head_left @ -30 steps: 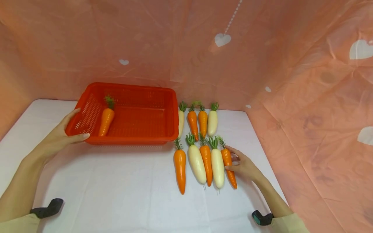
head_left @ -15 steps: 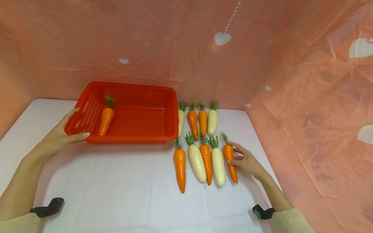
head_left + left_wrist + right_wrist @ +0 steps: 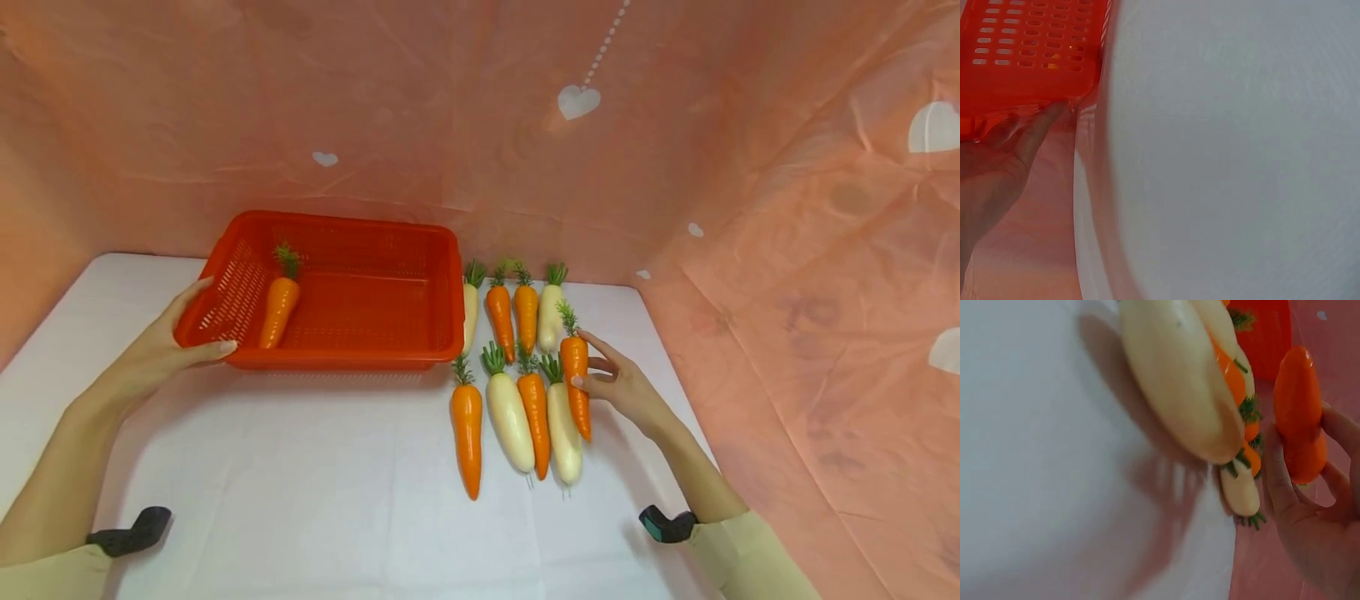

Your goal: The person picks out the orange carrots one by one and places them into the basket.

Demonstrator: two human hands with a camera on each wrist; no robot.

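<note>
1. Right hand (image 3: 626,387): grips the held carrot (image 3: 575,358) between thumb and fingers. The right wrist view shows it raised off the counter (image 3: 315,483); its leafy top points toward the far side.
2. Position of the held carrot: in the head view it overlaps the right-hand front radish (image 3: 566,446); the right wrist view shows a gap between it and the nearest radish.
3. Left hand (image 3: 168,343): grips the near left corner of the red basket (image 3: 341,360), thumb on the near rim, fingers along the left side.
4. Basket contents: one orange carrot (image 3: 280,308), lying toward the left wall, leaves toward the far side.
5. Near row, right of the basket: a front carrot (image 3: 467,433), a white radish (image 3: 512,423), a second front carrot (image 3: 535,417), then the right-hand front radish.
6. Far row: radish, two carrots, radish (image 3: 551,317), the leftmost partly hidden by the basket.
</note>
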